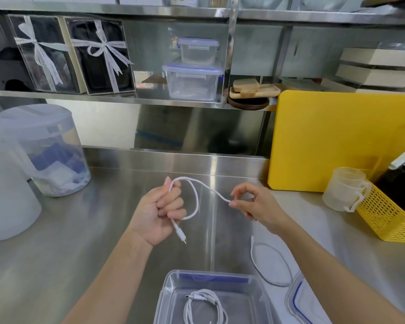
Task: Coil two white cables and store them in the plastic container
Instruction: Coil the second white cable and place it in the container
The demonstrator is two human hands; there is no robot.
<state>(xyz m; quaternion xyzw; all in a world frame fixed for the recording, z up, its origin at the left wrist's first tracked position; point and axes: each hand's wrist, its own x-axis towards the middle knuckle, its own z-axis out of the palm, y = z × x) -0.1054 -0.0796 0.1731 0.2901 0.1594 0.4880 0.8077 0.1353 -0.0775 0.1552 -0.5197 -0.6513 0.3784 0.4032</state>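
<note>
On the steel counter [84, 242], things run from big to small: a yellow cutting board [337, 141] leans upright at the back right, partly hiding the shelf edge behind it; two lidded clear tubs [45, 148] stand at the far left; a yellow mesh basket [384, 213] sits at the right edge with a small measuring cup [344, 188] touching its near corner; above, a shelf [103, 97] carries two ribboned gift boxes [70, 54] and two stacked clip-lid boxes [194, 73]; at the near edge lies the open plastic container [211, 298], its lid [302, 300] just beside it on the right; inside the container rests one coiled white cable [204, 307], lying flat on the bottom; nothing stands between the hands and the container; the left hand [159, 211] is closed into a fist around the second white cable [197, 197], which arches out over the thumb, loops back down into the curled fingers, and lets its plug end [181, 235] hang out below the palm, pointing down and slightly right; from the loop's top the cable runs rightward in a shallow sag to the right hand [253, 204], whose thumb and forefinger pinch it while the other fingers spread loosely; past that hand the rest of the cable trails down onto the counter in a wide open curve just right of the container, partly hidden behind the lid.
</note>
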